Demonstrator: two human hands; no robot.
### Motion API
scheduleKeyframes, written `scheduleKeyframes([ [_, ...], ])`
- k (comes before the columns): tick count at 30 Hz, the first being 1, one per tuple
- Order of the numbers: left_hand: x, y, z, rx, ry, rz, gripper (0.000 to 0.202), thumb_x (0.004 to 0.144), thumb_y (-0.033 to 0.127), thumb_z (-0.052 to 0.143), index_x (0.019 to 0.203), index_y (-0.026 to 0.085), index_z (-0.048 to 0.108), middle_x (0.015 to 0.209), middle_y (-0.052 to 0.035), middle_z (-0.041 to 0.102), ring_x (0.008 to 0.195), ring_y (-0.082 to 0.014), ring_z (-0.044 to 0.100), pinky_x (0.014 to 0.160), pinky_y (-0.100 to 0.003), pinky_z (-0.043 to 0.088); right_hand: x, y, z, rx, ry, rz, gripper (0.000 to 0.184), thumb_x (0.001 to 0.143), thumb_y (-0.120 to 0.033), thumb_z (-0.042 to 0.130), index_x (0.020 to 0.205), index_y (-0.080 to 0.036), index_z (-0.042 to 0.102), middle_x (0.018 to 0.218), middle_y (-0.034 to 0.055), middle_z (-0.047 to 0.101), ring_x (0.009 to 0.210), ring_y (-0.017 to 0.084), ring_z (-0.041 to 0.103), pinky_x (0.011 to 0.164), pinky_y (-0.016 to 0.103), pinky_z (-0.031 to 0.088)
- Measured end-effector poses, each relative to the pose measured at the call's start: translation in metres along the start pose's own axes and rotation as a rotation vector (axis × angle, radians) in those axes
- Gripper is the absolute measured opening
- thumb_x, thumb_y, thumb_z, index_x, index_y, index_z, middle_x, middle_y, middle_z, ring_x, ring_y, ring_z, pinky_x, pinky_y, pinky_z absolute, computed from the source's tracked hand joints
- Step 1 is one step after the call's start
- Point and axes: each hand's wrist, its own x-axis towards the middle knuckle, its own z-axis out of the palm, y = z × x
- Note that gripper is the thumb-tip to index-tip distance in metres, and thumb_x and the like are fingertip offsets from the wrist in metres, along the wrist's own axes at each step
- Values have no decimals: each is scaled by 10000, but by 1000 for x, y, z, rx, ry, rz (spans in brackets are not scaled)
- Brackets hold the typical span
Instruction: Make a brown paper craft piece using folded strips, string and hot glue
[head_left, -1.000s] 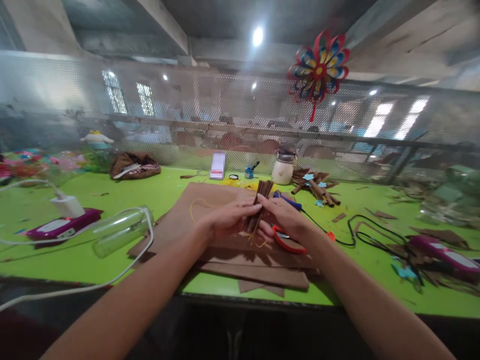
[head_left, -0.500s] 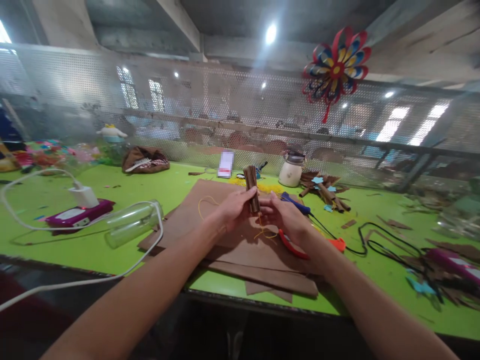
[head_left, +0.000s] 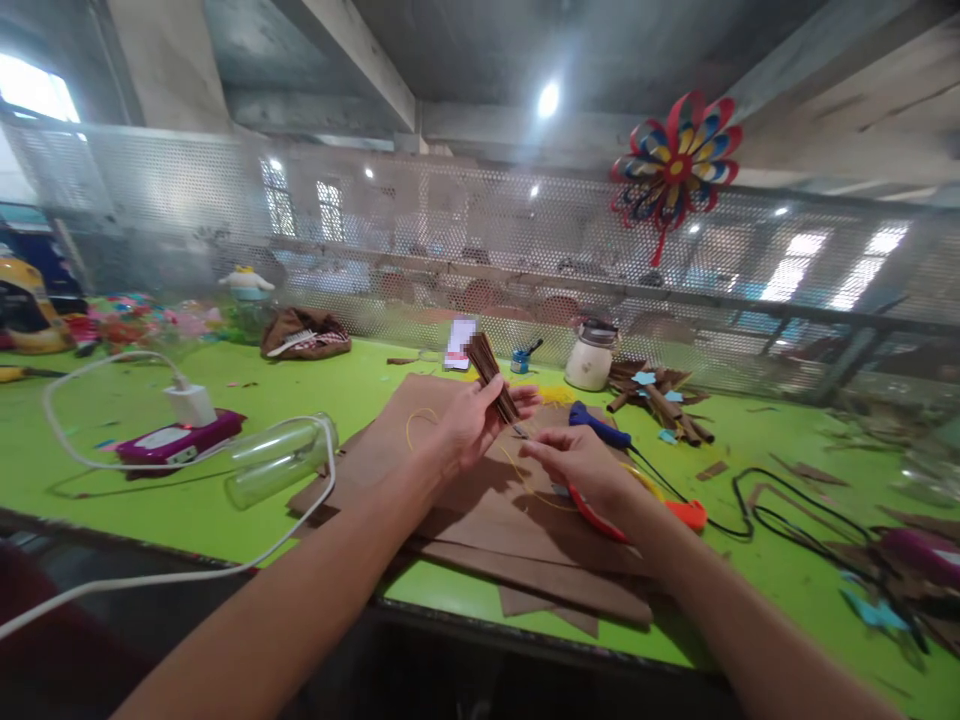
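My left hand (head_left: 478, 415) is wrapped round a narrow bundle of pleated brown paper (head_left: 486, 360), which tilts up and to the left. At the bundle's lower end, the fingertips of my right hand (head_left: 574, 460) are pinched together on a thin strand, seemingly the yellow thread (head_left: 536, 490). That thread trails over stacked brown paper sheets (head_left: 465, 510) beneath both hands. Orange-handled scissors (head_left: 686, 515) lie partly hidden under my right hand and forearm. A blue glue gun (head_left: 600, 428) rests just beyond the right hand.
On the green table (head_left: 405, 590), a clear cylinder (head_left: 277, 465), purple power strip (head_left: 180, 440) and white cable lie left. A phone-like white card (head_left: 459, 345), blue bottle (head_left: 520, 360) and cream jar (head_left: 590, 357) stand behind. Brown paper rolls (head_left: 667, 405) and black cords (head_left: 787, 510) are right.
The bundle has tipped further left in my left hand. My right hand has moved down from the bundle's side to its lower end, its fingers now pinched. The view has shifted slightly.
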Motion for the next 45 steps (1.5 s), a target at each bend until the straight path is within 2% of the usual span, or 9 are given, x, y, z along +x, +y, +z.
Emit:
scheduleKeyframes([
  [5,1,7,-4,-15,112,27,150,883,166,430,789,97,524,735,-117,671,715,-186,664,761,-351,524,2,1,0,-110,47,-182,382,789,-473,535,684,-126,656,487,-22,468,453,81,388,466,226,307],
  [8,5,12,-12,-57,184,-5,179,892,153,398,762,116,515,666,-86,650,635,-157,646,690,-308,534,-1,-5,1,-80,94,-357,332,810,-427,536,654,-159,656,821,69,630,729,157,554,663,272,432],
  [12,9,16,-18,-123,229,-102,217,896,125,363,724,129,496,631,-69,612,600,-127,609,634,-254,520,-12,-20,5,35,33,-495,242,849,-337,513,726,-218,684,1197,44,562,1144,201,465,967,332,348],
  [16,7,15,-14,-122,261,-171,236,898,135,350,691,137,465,570,-35,538,486,-95,514,477,-202,449,-17,-23,13,74,-104,-461,257,871,-329,479,751,-216,675,1017,45,653,1055,197,536,963,356,351],
  [22,7,18,-16,-148,329,-189,229,888,96,343,675,146,411,529,23,399,425,-45,381,386,-126,296,-28,-19,36,-291,-74,-425,315,892,-344,423,693,-164,587,669,26,584,650,138,526,638,256,400],
  [30,11,35,-27,-161,310,-213,176,844,30,386,724,134,460,579,7,397,443,-47,348,384,-148,295,-62,-37,51,-636,-403,-637,266,890,-260,403,640,-173,431,640,-6,477,609,98,404,580,217,322],
  [35,13,40,-28,-153,311,-210,185,854,34,364,738,131,470,609,-6,395,467,-53,384,380,-144,297,-70,-42,45,-532,-627,-712,324,882,-305,424,588,-191,350,588,-29,419,580,89,397,571,200,330],
  [41,14,44,-26,-149,330,-202,197,869,44,340,735,132,454,609,5,381,462,-52,384,381,-139,297,-79,-57,38,-294,-1084,-703,294,902,-171,370,616,-206,313,716,-9,529,717,71,524,672,138,386],
  [45,15,44,-24,-156,348,-184,195,879,63,343,737,123,462,597,11,373,460,-54,394,382,-141,298,-79,-58,40,-349,-1157,-741,293,880,-130,396,612,-214,311,718,1,557,719,84,537,669,141,389],
])
